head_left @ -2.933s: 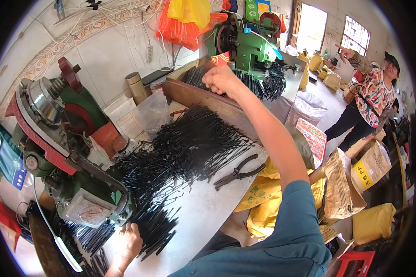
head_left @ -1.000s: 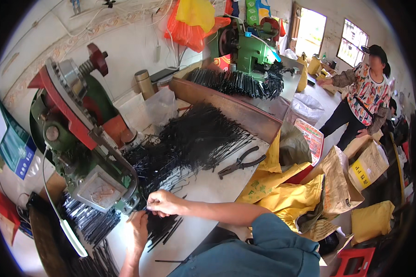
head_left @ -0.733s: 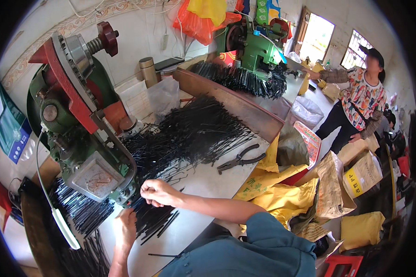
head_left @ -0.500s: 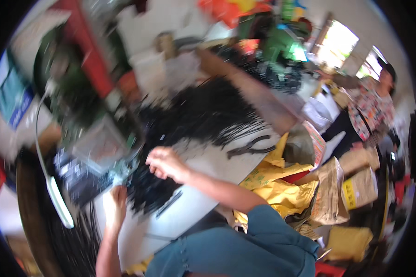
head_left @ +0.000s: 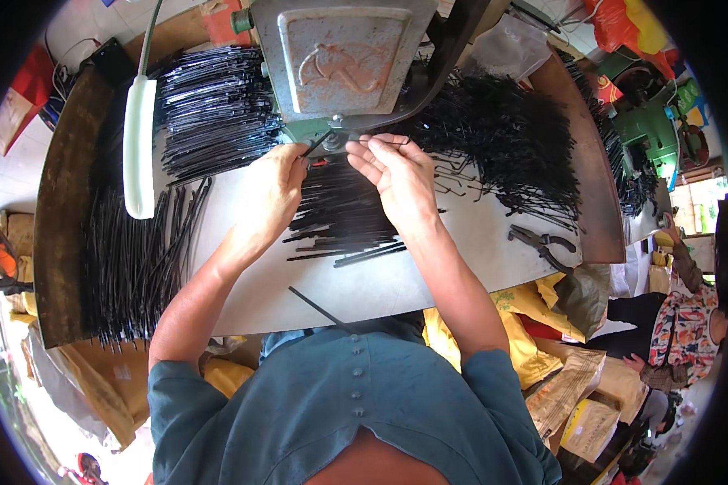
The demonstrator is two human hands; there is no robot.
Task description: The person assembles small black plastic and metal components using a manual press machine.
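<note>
Both my hands are raised side by side at the lower part of a grey-green bench machine [head_left: 348, 61]. My left hand [head_left: 279, 190] pinches a thin black rod [head_left: 319, 142], whose end slants up toward the machine's small metal working part [head_left: 332, 144]. My right hand [head_left: 400, 174] is just right of that part, fingers curled and thumb pressed in, with a dark thin rod showing between them. Below the hands lies a heap of similar black rods [head_left: 340, 210] on the pale tabletop [head_left: 247, 299]. One single rod [head_left: 319, 307] lies near the table's front edge.
Stacked black rods [head_left: 218, 113] lie left of the machine, more [head_left: 141, 267] at the left rim, and a large pile [head_left: 510, 137] to the right. Pliers [head_left: 542, 245] rest at the right. A white lamp [head_left: 140, 149] hangs left. Yellow sacks [head_left: 530, 323] and another person [head_left: 683, 335] are beyond.
My view has swung round to face the machine squarely. Apart and blurred before, my hands are now close together at its working part.
</note>
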